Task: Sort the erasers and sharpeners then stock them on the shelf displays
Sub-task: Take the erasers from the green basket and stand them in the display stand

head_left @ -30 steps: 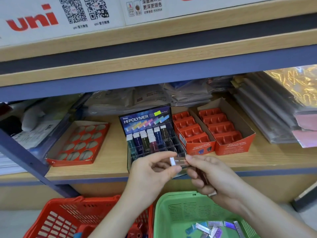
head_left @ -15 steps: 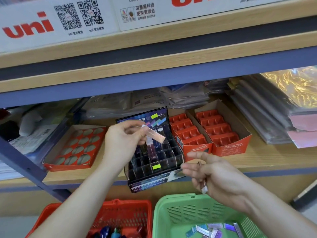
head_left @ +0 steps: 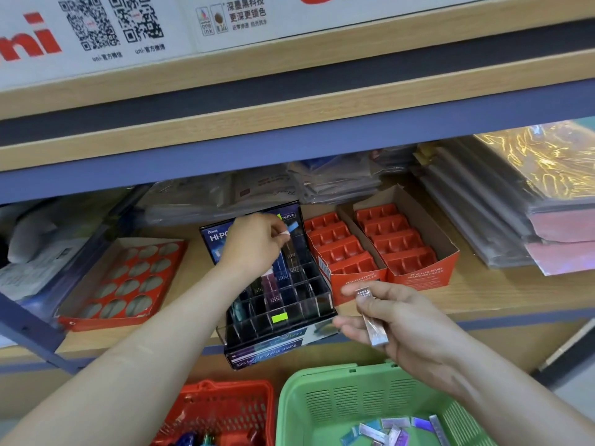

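At 5 o'clock a green basket is holding loose slim erasers, with a red basket sitting at its 9 o'clock. Beyond it the right hand is gripping a silvery eraser between thumb and curled fingers, at 3 o'clock of the Hi-Polymer display case on the wooden shelf. Farther in, the left hand is pinching a white-tipped eraser over the case's back compartments, red sharpener boxes standing at its 2 o'clock.

Two baskets, two orange boxes, one eraser display.
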### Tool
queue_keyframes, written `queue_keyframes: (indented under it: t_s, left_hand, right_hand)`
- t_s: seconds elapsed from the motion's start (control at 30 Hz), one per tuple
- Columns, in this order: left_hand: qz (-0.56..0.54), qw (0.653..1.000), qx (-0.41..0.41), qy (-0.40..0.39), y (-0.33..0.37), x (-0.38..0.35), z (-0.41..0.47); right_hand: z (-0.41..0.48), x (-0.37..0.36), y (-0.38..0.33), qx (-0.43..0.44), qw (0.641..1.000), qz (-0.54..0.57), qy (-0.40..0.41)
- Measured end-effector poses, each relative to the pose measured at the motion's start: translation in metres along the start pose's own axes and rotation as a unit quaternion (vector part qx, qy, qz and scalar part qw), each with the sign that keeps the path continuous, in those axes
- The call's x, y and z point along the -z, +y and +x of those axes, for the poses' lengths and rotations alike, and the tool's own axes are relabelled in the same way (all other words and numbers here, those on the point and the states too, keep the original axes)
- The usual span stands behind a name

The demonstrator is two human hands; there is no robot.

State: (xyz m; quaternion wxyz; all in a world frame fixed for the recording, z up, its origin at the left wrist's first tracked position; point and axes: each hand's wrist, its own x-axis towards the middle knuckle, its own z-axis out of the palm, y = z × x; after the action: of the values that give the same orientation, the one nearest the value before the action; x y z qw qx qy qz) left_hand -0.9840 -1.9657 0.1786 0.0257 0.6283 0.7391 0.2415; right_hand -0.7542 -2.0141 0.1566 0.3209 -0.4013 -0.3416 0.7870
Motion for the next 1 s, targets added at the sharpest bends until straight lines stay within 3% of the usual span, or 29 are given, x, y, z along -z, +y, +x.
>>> queue_keyframes:
  t_s: [0.27,0.4,0.47,0.53,0.6,0.63,0.7,0.77,0.87,1.0]
  left_hand:
    - [0.042,0.999,-0.012,-0.019,0.000,-0.007,-0.003]
    - [0.156,0.986,-0.055,-0.006,0.004,-0.020,-0.002]
    - [0.156,0.987,-0.045,-0.004,0.006,-0.021,-0.002]
    - [0.095,0.995,-0.016,0.010,0.013,-0.014,-0.009]
    - [-0.074,0.997,0.017,0.001,0.026,-0.001,-0.026]
    - [-0.196,0.980,0.030,-0.034,0.034,0.007,-0.038]
    - [-0.396,0.908,0.032,-0.135,0.044,0.021,-0.065]
    - [-0.424,0.889,-0.001,-0.174,0.044,0.026,-0.085]
    - [-0.370,0.923,0.021,-0.106,0.039,0.021,-0.096]
    - [-0.369,0.927,0.056,-0.048,0.035,0.024,-0.094]
  right_hand:
    - [-0.001,0.004,-0.003,0.065,0.994,-0.045,0.069]
    - [0.001,0.006,-0.004,0.080,0.994,0.020,0.072]
    - [0.000,0.006,-0.005,0.075,0.994,0.042,0.068]
    - [0.000,0.007,-0.005,0.071,0.994,0.054,0.064]
    - [0.001,0.006,-0.005,0.072,0.994,0.060,0.061]
    - [0.001,0.006,-0.005,0.073,0.994,0.064,0.059]
    - [0.002,0.005,-0.004,0.069,0.994,0.074,0.051]
    - [0.001,0.003,-0.003,0.057,0.995,0.080,0.035]
    - [-0.001,-0.002,0.000,0.020,0.997,0.072,0.006]
    - [-0.002,-0.008,0.004,0.001,1.000,0.018,-0.013]
